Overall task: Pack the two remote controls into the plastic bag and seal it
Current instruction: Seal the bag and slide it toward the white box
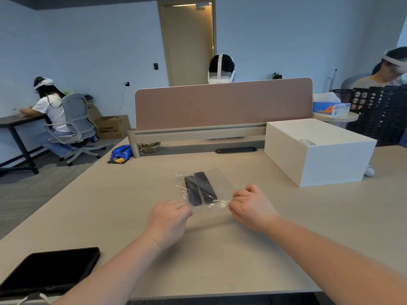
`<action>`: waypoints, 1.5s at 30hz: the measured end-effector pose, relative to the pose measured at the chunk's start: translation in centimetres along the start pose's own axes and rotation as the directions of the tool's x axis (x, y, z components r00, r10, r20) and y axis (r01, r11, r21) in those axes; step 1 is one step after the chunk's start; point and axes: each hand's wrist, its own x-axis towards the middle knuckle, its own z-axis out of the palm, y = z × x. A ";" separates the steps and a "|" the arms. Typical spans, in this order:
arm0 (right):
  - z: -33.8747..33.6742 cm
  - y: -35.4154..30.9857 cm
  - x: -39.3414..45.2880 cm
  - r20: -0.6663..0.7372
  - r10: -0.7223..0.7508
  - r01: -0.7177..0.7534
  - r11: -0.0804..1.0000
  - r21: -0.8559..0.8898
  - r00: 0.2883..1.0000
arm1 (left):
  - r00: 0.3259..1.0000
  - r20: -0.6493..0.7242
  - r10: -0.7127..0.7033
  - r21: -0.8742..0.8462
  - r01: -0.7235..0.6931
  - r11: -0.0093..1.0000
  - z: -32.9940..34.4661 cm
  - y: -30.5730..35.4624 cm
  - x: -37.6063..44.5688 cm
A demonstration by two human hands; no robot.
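Observation:
A clear plastic bag lies on the beige table in front of me. Two black remote controls lie side by side inside it, the left remote and the right remote, both pointing away from me. My left hand pinches the bag's near edge at its left corner. My right hand pinches the same edge at its right corner. The edge stretches crumpled between my hands.
A white box stands on the table to the right. A black tablet with a cable lies at the near left corner. A pink divider panel closes the far side. Other people sit at desks around.

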 end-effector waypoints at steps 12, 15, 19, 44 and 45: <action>0.5 2.7 -4.3 0.266 0.167 -0.155 0.986 -0.066 0.949 | 0.999 -0.034 0.021 0.030 -0.020 0.999 0.6 0.4 -1.2; 0.8 2.9 -4.9 0.345 0.214 -0.212 0.976 -0.046 0.914 | 1.000 -0.017 0.018 0.026 -0.018 0.999 0.7 0.4 -1.6; 1.1 3.0 -5.3 0.387 0.223 -0.227 0.973 -0.038 0.895 | 1.000 0.012 0.014 -0.011 -0.013 1.000 1.1 0.4 -1.8; 1.3 2.0 1.1 0.665 0.497 -0.804 0.523 0.284 0.558 | 0.730 0.490 -0.476 -0.162 0.613 0.773 4.7 0.9 4.7; 1.7 2.0 1.3 0.667 0.486 -0.791 0.548 0.272 0.565 | 0.731 0.489 -0.477 -0.140 0.605 0.784 5.1 0.9 5.0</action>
